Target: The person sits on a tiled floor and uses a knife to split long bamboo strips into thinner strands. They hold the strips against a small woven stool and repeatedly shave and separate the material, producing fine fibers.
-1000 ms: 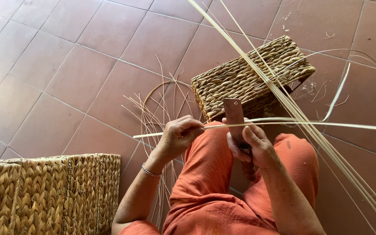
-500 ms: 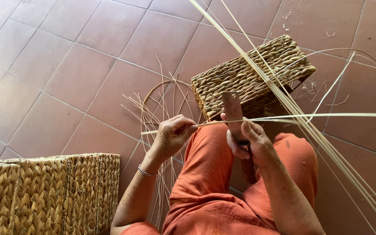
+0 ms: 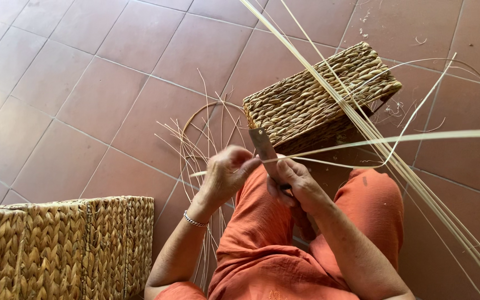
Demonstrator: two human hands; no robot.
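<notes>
In the head view, the left hand (image 3: 226, 176) pinched a long pale flat cane strip (image 3: 418, 137), while the right hand (image 3: 298, 183) gripped a flat-bladed metal knife (image 3: 263, 145) against it above the lap. Seemingly mid-scraping; steady tension and blade angle mattered next.

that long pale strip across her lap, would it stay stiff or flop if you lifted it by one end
The strip would probably bend rather than stay straight: it already bows between the left hand and the picture's right edge. It looks thin and flat, so likely very light. It probably springs back rather than hanging limp, as the loose strands beside it hold long, smooth curves.
</notes>
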